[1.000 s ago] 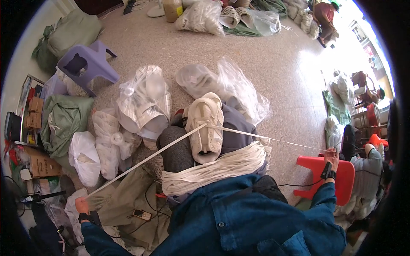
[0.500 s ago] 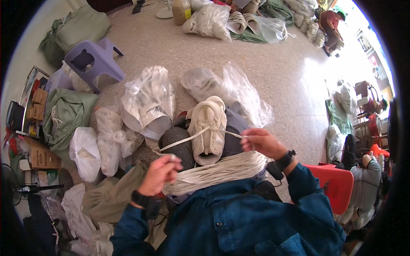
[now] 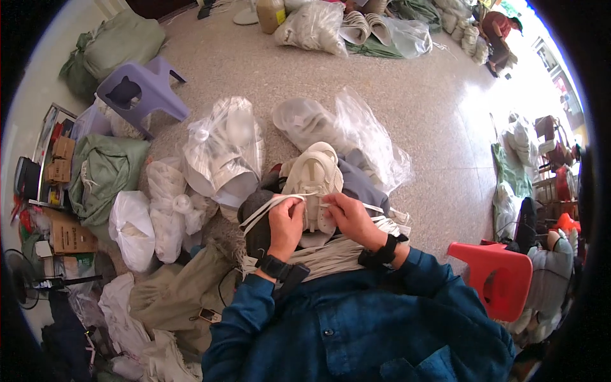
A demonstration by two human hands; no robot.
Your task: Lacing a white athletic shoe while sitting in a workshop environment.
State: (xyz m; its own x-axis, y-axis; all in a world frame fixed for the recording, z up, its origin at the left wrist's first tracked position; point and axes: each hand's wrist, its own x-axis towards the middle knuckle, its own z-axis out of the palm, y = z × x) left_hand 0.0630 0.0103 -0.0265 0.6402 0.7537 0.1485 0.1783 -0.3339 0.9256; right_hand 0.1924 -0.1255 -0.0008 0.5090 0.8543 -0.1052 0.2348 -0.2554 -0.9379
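Left hand (image 3: 286,227) and right hand (image 3: 353,219) moved closer, partly hiding shoe (image 3: 310,170)

It's a workshop — shoe (image 3: 313,167), lace bundle (image 3: 328,258), stuffed sacks (image 3: 127,46).

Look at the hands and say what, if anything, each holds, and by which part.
The lace of the shoe: the left hand pinches its left part, the right hand its right part, both close to the shoe.
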